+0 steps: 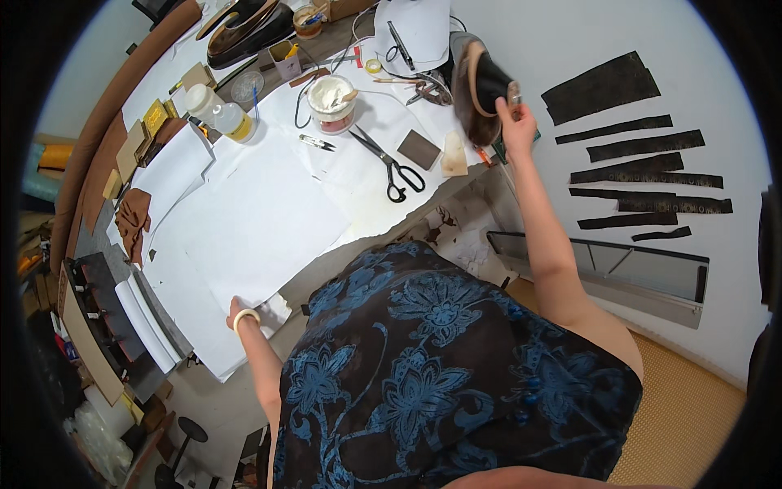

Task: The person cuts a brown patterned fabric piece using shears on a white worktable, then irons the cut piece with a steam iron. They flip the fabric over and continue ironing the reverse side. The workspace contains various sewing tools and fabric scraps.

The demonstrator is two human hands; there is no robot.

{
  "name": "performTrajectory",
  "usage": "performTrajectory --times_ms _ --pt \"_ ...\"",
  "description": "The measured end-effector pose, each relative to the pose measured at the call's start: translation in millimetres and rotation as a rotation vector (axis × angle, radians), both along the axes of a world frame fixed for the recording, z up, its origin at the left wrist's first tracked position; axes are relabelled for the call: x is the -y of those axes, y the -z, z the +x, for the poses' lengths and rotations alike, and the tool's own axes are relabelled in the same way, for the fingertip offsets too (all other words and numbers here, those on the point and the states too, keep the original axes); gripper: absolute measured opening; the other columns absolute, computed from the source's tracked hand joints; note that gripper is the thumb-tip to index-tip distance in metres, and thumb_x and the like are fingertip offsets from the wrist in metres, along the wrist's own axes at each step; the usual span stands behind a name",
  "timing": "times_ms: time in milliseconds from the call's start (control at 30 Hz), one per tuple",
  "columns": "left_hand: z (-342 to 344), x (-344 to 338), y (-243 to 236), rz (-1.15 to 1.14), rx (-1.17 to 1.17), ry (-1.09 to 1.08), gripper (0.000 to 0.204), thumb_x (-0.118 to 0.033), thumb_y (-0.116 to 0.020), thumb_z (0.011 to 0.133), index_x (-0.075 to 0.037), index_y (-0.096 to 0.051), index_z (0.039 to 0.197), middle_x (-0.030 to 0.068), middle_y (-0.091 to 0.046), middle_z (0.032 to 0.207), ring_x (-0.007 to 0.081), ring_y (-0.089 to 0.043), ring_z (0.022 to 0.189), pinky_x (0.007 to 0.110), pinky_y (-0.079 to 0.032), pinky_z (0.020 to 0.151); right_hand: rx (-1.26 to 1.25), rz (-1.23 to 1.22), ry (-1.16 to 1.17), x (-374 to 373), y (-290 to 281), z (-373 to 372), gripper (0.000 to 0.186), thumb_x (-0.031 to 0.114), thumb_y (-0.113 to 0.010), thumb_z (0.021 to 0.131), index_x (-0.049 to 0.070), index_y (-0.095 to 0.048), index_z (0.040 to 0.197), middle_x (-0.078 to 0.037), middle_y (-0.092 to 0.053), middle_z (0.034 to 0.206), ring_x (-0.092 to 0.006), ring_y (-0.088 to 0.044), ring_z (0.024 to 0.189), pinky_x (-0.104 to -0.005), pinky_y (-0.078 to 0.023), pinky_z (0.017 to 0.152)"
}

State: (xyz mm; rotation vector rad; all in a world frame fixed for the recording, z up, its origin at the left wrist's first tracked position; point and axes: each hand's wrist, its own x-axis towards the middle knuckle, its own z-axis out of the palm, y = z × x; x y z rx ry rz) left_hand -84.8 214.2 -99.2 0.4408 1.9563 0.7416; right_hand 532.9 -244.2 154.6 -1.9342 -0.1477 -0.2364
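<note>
My right hand [518, 126] is raised at the far right end of the table, closed round the end of a dark clothes iron [476, 90] with a bronze-brown body. The iron is tilted up on end and partly smeared by motion. A pale bangle circles my left wrist. My left hand [236, 313] rests at the near left edge of a large white paper sheet [252, 220]; its fingers are too foreshortened to read. Between the hands lie black-handled scissors [395, 171], a dark square swatch [419, 149] and a beige piece [454, 155].
A tub of white paste [332, 98], a squeeze bottle [224, 118] and thread snips [316, 143] stand or lie farther back. A large black-and-bronze object [244, 37] occupies the far left. Dark strips [643, 175] hang on the right wall above a metal frame [611, 273].
</note>
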Motion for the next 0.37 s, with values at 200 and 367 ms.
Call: performTrajectory --times_ms 200,367 --pt "-11 1 12 -0.040 0.214 -0.141 0.061 -0.023 -0.072 0.092 0.011 -0.053 0.139 0.0218 -0.058 0.144 0.0366 -0.061 0.123 0.047 -0.047 0.109 0.110 0.077 0.230 19 35 152 0.045 0.041 -0.082 0.089 0.001 -0.060 0.091 -0.002 -0.058 0.080 -0.0160 -0.054 0.074 -0.0357 -0.047 0.073" --pt "-17 13 -12 -0.013 0.241 -0.230 0.067 -0.024 -0.072 0.092 0.011 -0.048 0.144 0.0217 -0.054 0.149 0.0367 -0.060 0.126 0.048 -0.047 0.110 -0.061 -0.030 0.261 -4 55 205 0.046 0.044 -0.083 0.087 0.003 -0.064 0.095 -0.006 -0.066 0.088 -0.0195 -0.060 0.078 -0.0382 -0.049 0.076"
